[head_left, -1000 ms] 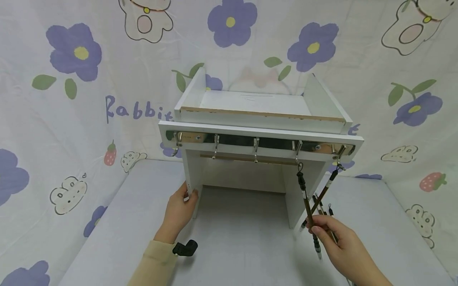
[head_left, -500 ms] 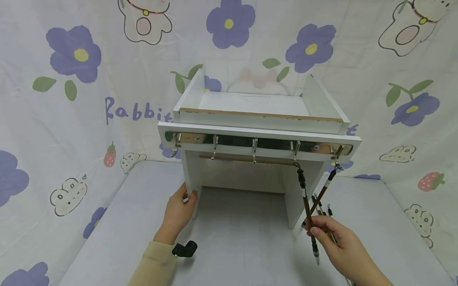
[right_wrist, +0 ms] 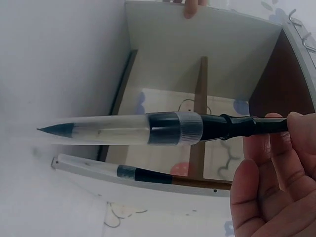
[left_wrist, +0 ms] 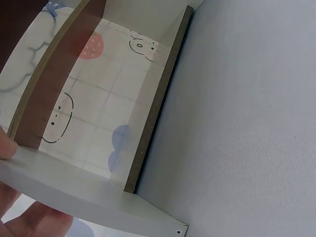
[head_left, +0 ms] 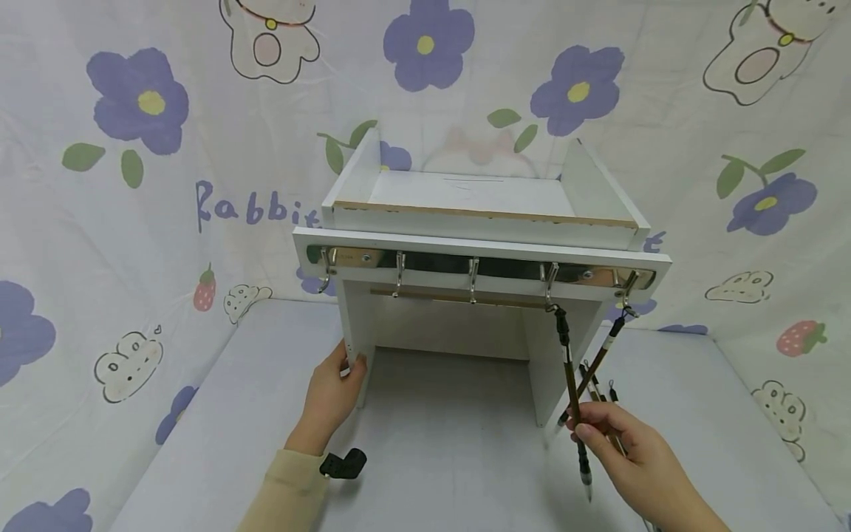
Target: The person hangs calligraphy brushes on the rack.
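Likely steadying it, the left hand (head_left: 335, 395) gripped the white boxy rack (head_left: 465, 227) while the right hand (head_left: 628, 452) pinched a slim brown-and-black brush (head_left: 570, 375).

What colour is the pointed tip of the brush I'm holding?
Dark, almost black with a bluish tinge; the pointed tip shows best in the right wrist view.

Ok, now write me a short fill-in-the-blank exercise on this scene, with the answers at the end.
1. The metal strip carries ____ hooks.
2. The person's ____ hand grips the white rack.
3. The other hand pinches a brush whose bristle end points ____ in the head view.
4. A second brush hangs at the strip's far ____ end.

Missing words: five; left; down; right.
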